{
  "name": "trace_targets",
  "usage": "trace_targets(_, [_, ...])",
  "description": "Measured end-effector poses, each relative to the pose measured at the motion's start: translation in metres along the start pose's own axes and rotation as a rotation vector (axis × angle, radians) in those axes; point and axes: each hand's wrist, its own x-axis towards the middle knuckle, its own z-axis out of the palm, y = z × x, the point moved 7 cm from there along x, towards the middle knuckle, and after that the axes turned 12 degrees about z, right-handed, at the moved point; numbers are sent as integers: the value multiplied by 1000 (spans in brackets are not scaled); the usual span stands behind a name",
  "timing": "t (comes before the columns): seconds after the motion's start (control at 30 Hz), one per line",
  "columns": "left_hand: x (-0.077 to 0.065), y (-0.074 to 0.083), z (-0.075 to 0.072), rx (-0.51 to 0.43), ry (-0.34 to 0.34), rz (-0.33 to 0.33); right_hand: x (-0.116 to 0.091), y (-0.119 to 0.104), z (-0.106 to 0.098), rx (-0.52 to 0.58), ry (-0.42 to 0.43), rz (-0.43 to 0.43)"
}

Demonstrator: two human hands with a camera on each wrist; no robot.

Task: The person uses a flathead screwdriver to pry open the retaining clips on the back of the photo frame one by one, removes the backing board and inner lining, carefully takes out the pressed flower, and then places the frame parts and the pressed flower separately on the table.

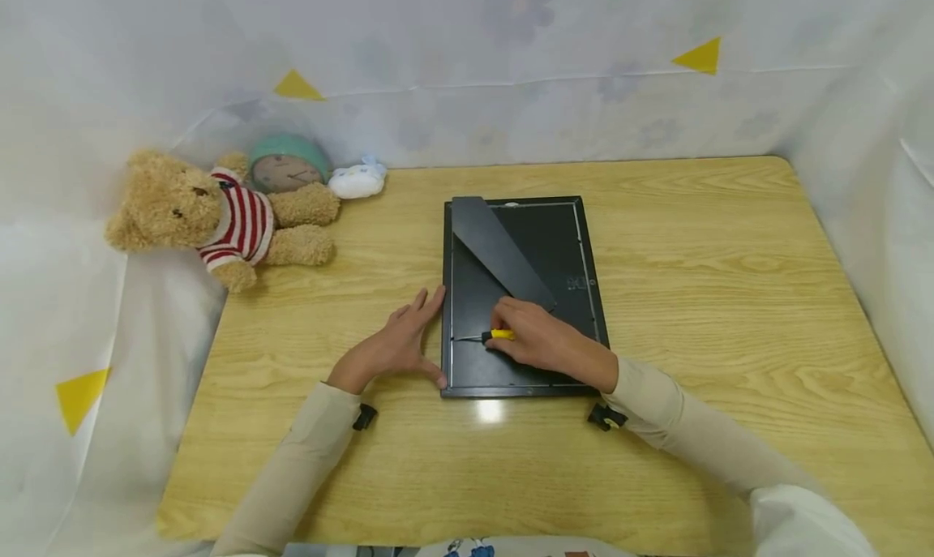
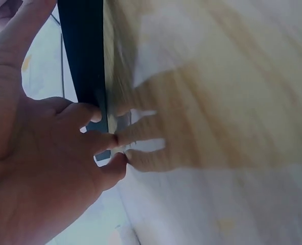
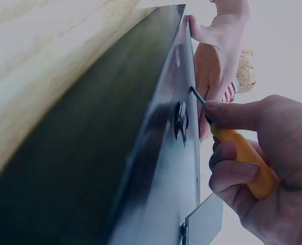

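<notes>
A black picture frame (image 1: 522, 392) lies face down on the table, its stand (image 1: 503, 253) slanting across the backing board. My right hand (image 1: 546, 338) grips a screwdriver (image 1: 503, 335) with a yellow and black handle. Its thin shaft points left, and the tip meets the left inner edge of the frame, near a small dark tab. In the right wrist view the fingers curl round the screwdriver's handle (image 3: 253, 166). My left hand (image 1: 394, 344) rests against the frame's left side, thumb near the lower corner and fingers spread; the left wrist view shows fingertips touching the table beside it.
A teddy bear (image 1: 244, 216) in a striped shirt lies at the back left of the wooden table (image 1: 693, 241). Behind it are a green round clock (image 1: 288, 164) and a small white plush item (image 1: 357, 181). White sheeting (image 1: 467, 46) hangs behind the table.
</notes>
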Motion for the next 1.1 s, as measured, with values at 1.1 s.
trace_targets(1.1, [0,8,-2,-32,-22,45,42,-98,-4,-557,-355,-253])
